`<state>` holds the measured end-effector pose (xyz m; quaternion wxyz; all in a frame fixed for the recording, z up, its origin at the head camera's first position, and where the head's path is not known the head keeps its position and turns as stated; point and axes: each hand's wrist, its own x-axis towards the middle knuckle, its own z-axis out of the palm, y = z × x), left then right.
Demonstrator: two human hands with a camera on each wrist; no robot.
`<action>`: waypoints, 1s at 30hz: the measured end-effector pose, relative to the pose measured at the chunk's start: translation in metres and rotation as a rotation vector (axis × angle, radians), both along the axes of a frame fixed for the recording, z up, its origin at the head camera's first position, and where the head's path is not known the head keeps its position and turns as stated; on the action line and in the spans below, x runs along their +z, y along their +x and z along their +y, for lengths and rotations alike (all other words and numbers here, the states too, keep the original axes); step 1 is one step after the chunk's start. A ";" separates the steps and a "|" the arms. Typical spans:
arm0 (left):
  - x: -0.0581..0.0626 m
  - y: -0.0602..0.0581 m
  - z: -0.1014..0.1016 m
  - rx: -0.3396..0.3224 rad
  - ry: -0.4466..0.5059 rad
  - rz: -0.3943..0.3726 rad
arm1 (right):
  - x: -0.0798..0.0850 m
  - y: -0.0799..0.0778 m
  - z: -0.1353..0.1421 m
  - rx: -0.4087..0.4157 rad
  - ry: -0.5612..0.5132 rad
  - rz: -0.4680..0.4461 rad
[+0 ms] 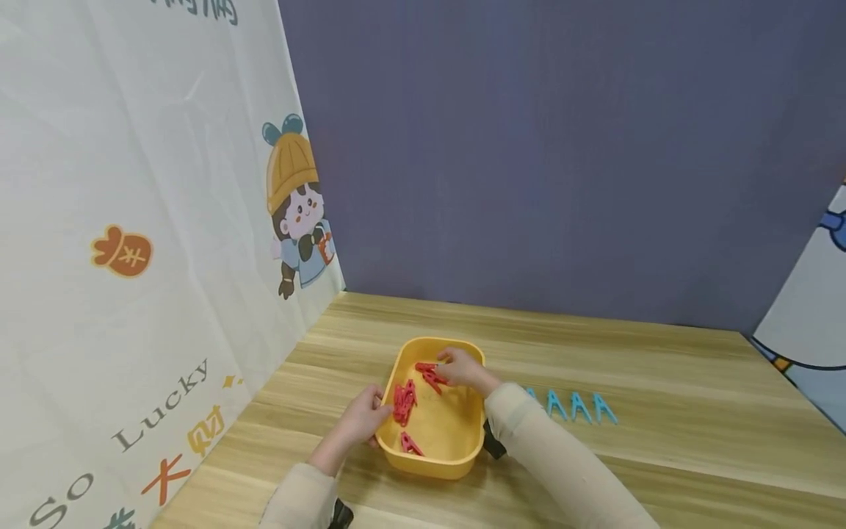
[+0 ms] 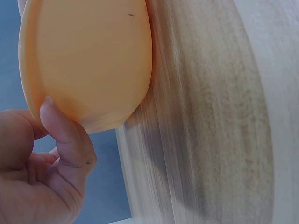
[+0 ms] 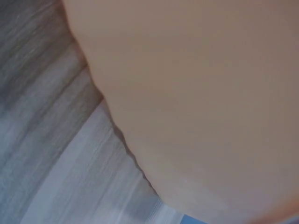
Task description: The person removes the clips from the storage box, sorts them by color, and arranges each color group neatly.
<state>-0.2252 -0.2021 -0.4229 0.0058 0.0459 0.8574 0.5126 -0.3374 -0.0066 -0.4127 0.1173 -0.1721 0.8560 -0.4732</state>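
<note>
A yellow plastic bin stands on the table, with several red clothespins lying inside, most of them near its left wall. My left hand grips the bin's left rim; in the left wrist view its curled finger presses against the yellow wall. Over the bin's far part, my right hand reaches inside, thumb and fingers curled at a red clothespin. Another red clothespin lies right beside those fingertips. The bin's smooth outer wall fills much of the right wrist view, which hides the right fingers.
Several blue clothespins lie in a row on the wooden table right of the bin, partly behind the right sleeve. A dark panel stands behind the table, and a white printed sheet hangs along the left.
</note>
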 end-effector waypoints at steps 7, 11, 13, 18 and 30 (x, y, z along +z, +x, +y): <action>0.001 0.000 0.000 0.000 -0.006 -0.008 | -0.008 -0.005 -0.001 0.025 0.023 0.003; 0.002 0.001 0.001 0.000 -0.003 -0.008 | -0.034 -0.029 0.002 0.099 0.008 0.073; 0.002 0.001 0.001 -0.001 -0.002 -0.004 | -0.040 -0.035 0.003 0.104 0.001 0.083; 0.002 0.001 0.001 0.007 -0.005 0.000 | -0.013 -0.011 0.004 0.049 -0.019 0.010; 0.002 0.002 0.001 0.012 -0.014 -0.002 | 0.008 0.009 0.008 0.138 -0.002 -0.022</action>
